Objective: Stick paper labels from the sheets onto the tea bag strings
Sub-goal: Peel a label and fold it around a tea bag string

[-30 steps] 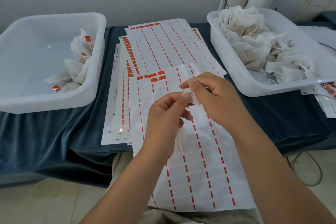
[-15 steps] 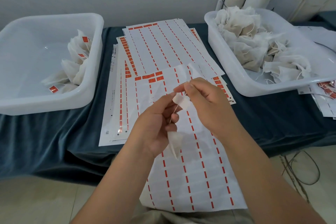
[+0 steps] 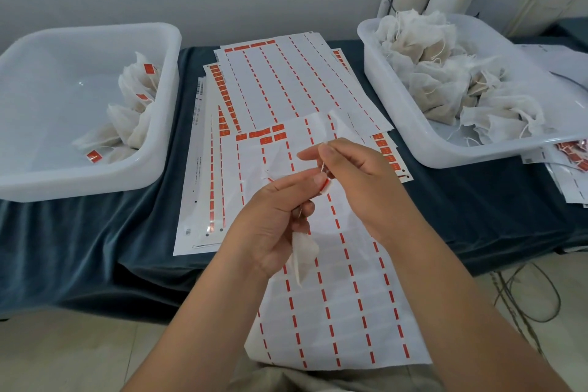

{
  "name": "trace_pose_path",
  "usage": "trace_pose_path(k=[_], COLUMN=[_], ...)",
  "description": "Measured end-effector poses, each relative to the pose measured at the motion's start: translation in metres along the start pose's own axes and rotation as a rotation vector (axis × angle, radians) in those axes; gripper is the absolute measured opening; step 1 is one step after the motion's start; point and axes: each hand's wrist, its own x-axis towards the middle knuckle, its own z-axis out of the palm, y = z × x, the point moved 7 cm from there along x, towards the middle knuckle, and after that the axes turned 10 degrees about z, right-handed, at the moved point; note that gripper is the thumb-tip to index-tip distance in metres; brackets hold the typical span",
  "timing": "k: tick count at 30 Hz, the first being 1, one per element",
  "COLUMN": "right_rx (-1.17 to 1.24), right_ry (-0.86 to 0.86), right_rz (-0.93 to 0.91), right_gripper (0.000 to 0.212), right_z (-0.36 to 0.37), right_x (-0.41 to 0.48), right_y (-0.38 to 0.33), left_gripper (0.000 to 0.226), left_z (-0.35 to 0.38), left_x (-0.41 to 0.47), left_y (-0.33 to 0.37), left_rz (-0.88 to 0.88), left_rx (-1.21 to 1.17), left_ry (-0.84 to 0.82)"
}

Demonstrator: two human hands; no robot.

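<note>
String (image 3: 322, 167) runs nearly upright between our hands, our right hand (image 3: 359, 175) pinching its top, our left hand (image 3: 276, 216) pinching the label (image 3: 326, 185) just below, tea bag (image 3: 302, 253) dangling under the left palm.

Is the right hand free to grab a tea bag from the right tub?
Probably not yet: the right hand pinches the string of the tea bag the left hand holds. Nothing else blocks the tub.
</note>
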Motion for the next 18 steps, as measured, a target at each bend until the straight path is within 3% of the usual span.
trace_pose_path(k=[3, 6, 10, 14, 18], right_rx=[0.029, 0.125, 0.041, -0.072, -0.065], right_ry=[-0.009, -0.022, 0.003, 0.034, 0.000], right_rz=[0.001, 0.083, 0.075, -0.114, -0.123], right_gripper=[0.033, 0.028, 0.050, 0.041, 0.029], right_z=[0.003, 0.011, 0.022, 0.025, 0.024], right_x=[0.000, 0.002, -0.005, -0.010, -0.009], right_y=[-0.003, 0.006, 0.023, 0.018, 0.015], left_gripper=[0.030, 0.013, 0.010, 0.017, 0.020], left_z=[-0.002, -0.009, -0.009, -0.006, -0.004], left_x=[0.000, -0.001, -0.005, -0.006, -0.007], left_y=[0.002, 0.007, 0.012, 0.003, -0.005], left_rz=[0.028, 0.113, 0.195, 0.116, 0.012], left_rx=[0.069, 0.132, 0.067, -0.002, -0.127], left_ry=[0.026, 0.123, 0.152, 0.147, 0.120])
